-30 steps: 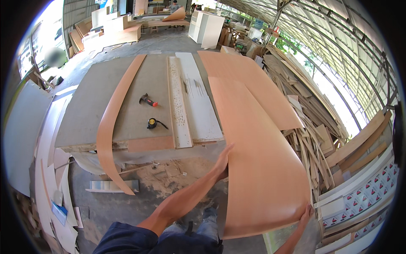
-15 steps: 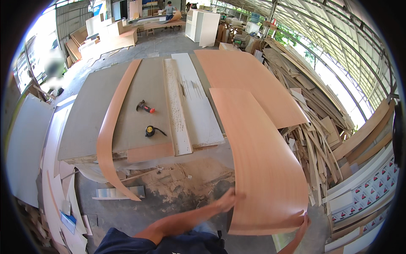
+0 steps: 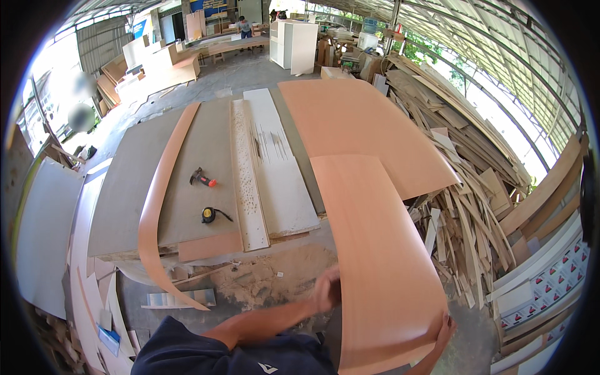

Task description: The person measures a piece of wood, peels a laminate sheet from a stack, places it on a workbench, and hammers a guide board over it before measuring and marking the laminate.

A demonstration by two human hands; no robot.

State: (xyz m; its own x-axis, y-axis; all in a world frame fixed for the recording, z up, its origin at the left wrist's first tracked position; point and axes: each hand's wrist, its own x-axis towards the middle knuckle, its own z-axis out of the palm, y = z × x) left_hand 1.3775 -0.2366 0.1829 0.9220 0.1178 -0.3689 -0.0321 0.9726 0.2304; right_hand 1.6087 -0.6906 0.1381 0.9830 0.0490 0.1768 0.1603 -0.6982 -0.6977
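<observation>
A wide, thin, flexible wood veneer sheet (image 3: 381, 250) slopes from the worktable down toward me, its near end curved. My right hand (image 3: 445, 328) grips it by the right edge, close to the near end. At the opposite edge is my left hand (image 3: 326, 289), smeared by motion. Its fingers do not show clearly, and I cannot tell whether it holds the edge. The far end of this sheet overlaps another broad veneer sheet (image 3: 375, 131) lying on the table.
On the worktable (image 3: 131, 181) lie a claw hammer (image 3: 202, 178), a tape measure (image 3: 215, 215), a narrow veneer strip (image 3: 159, 194) drooping over the front edge and a scuffed white board (image 3: 278, 162). Scrap wood (image 3: 462, 225) is heaped at the right. A person (image 3: 244, 27) stands far back.
The held veneer sheet has slid toward me, uncovering more of the sheet beneath. My left hand has shifted slightly left, while my right hand keeps its edge. The view has tilted.
</observation>
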